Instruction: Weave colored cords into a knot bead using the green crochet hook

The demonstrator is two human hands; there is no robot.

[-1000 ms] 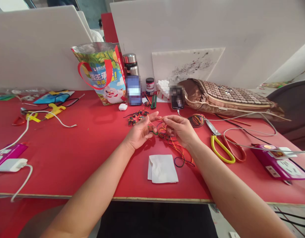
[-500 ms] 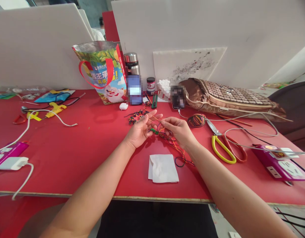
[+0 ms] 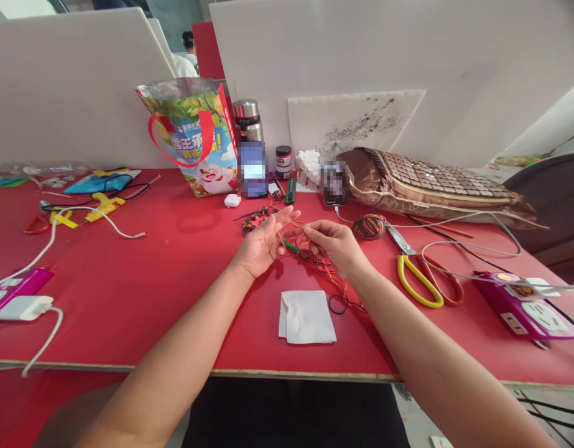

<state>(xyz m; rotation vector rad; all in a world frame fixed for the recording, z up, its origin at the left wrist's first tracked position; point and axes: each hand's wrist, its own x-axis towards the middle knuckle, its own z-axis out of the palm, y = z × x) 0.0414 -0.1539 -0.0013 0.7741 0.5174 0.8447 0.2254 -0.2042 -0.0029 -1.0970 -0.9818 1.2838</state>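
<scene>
My left hand [image 3: 261, 244] and my right hand [image 3: 336, 244] meet over the middle of the red table [image 3: 151, 267]. Both pinch thin coloured cords [image 3: 336, 283], red, orange, green and dark, that trail from my fingers down onto the table toward me. The left hand's upper fingers stretch out while its thumb and lower fingers hold the strands. The right hand's fingertips are closed on an orange strand. Small knotted cord pieces [image 3: 259, 219] lie just beyond my left hand. A folded white tissue [image 3: 307, 317] lies in front of my hands.
Yellow-and-red scissors [image 3: 421, 274] and a coil of coloured cord [image 3: 369, 226] lie to the right, with a purple power strip [image 3: 524, 305] and white cables. Behind stand a printed bag [image 3: 193, 140], a steel flask [image 3: 247, 121], a phone [image 3: 334, 183] and a beaded brown bag [image 3: 431, 183]. Another power strip [image 3: 13, 292] lies left.
My hands have moved slightly closer together and the right fingertips have shifted left along the orange strand. Nothing else on the table has moved.
</scene>
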